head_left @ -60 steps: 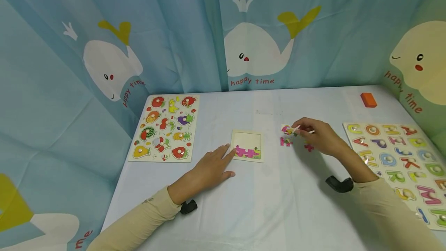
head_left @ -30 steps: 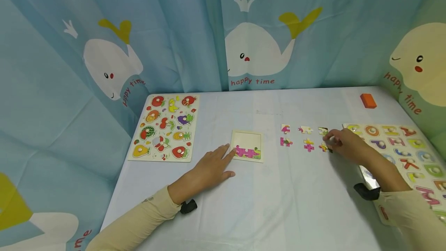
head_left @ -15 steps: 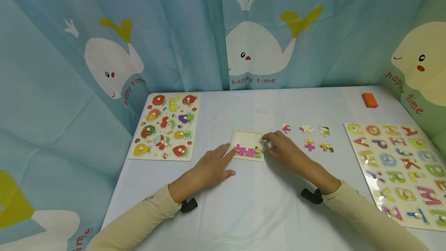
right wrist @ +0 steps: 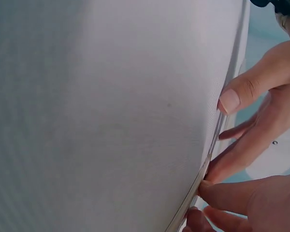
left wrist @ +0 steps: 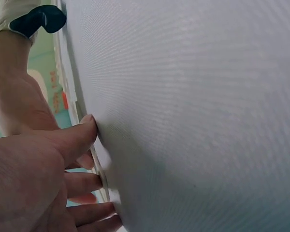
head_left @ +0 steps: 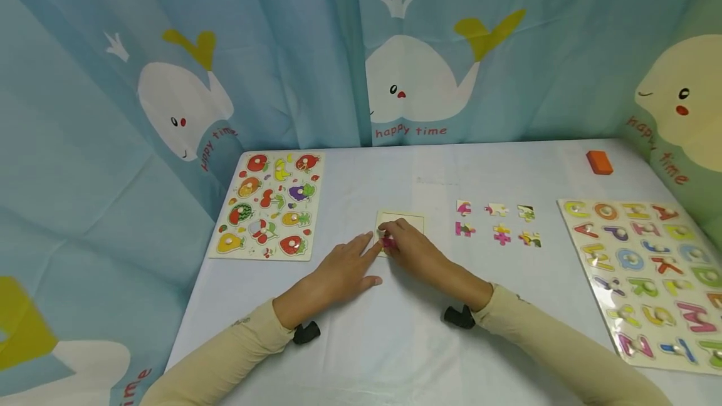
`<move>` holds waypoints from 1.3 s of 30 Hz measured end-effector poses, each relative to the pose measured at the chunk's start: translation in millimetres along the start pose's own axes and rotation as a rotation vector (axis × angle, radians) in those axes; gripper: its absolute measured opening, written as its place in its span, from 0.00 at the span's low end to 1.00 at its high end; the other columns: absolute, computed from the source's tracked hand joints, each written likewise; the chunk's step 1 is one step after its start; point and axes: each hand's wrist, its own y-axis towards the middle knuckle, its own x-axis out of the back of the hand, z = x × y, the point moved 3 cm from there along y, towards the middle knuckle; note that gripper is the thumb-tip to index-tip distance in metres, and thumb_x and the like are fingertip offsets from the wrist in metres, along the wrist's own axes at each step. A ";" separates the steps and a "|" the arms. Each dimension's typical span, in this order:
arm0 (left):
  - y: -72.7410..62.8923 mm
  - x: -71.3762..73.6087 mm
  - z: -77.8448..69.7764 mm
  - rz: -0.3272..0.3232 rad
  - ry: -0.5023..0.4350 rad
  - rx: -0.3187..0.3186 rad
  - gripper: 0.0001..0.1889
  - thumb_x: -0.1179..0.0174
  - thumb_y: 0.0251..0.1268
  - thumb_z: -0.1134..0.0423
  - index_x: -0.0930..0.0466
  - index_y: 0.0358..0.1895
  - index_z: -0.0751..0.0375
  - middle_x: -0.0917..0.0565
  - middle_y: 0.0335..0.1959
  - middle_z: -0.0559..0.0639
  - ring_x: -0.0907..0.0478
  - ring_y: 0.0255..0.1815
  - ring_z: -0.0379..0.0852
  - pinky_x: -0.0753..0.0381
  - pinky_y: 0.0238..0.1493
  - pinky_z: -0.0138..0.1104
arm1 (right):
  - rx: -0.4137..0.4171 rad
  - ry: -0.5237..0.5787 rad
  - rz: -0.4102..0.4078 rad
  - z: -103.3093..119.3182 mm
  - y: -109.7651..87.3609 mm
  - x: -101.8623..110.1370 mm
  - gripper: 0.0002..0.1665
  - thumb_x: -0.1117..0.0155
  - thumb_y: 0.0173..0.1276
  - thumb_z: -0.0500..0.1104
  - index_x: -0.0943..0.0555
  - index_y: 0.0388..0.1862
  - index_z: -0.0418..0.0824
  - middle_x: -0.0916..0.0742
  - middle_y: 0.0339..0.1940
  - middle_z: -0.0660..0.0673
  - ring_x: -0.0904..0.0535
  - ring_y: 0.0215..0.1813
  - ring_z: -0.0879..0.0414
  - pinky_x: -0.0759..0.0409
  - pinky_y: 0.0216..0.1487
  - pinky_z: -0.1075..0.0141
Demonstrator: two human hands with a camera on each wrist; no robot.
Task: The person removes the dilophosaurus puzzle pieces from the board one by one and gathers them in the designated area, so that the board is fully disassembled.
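A small square wooden puzzle tray (head_left: 410, 218) lies mid-table with pink jigsaw pieces (head_left: 389, 244) along its near side. My left hand (head_left: 336, 275) rests flat at the tray's left, index fingertip on its near left corner. Reaching over the tray from the right, my right hand (head_left: 416, 254) has its fingertips bent down at the pink pieces and covers much of them; I cannot tell whether it pinches one. In the left wrist view, straight fingers meet the tray's edge. The right wrist view shows the right thumb (right wrist: 210, 191) against that edge.
Several loose jigsaw pieces (head_left: 465, 229) lie in two rows right of the tray. A fruit peg puzzle (head_left: 316, 161) is at the left, a letter peg puzzle (head_left: 615, 271) at the right. An orange block (head_left: 599, 163) sits at the back right, before a whale-print curtain (head_left: 316, 80).
My right hand has gone from the loose pieces across to the left, over the puzzle tray. The loose pieces now lie in two neat rows. My left hand has stayed in place.
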 end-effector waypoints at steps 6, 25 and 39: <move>-2.5 0.9 2.4 0.009 -0.025 -0.009 0.39 0.43 0.79 0.40 0.39 0.83 0.58 0.40 0.85 0.60 0.42 0.85 0.55 0.29 0.76 0.51 | -0.026 -0.081 0.021 3.8 0.9 -1.0 0.20 0.29 0.71 0.31 0.19 0.61 0.31 0.16 0.50 0.38 0.15 0.49 0.46 0.13 0.52 0.55; -13.4 -0.5 6.5 -0.041 -0.039 -0.057 0.39 0.38 0.77 0.44 0.36 0.81 0.63 0.34 0.81 0.61 0.35 0.81 0.55 0.25 0.72 0.50 | 0.023 0.003 0.009 1.3 0.5 3.5 0.16 0.28 0.67 0.28 0.17 0.53 0.35 0.20 0.51 0.37 0.15 0.51 0.45 0.13 0.55 0.53; -14.4 0.8 4.0 -0.039 -0.018 -0.048 0.39 0.38 0.77 0.44 0.34 0.80 0.64 0.33 0.81 0.62 0.34 0.81 0.55 0.24 0.72 0.49 | -0.033 0.139 -0.031 -2.0 0.8 36.2 0.12 0.32 0.73 0.31 0.14 0.53 0.40 0.10 0.44 0.48 0.15 0.46 0.52 0.23 0.54 0.51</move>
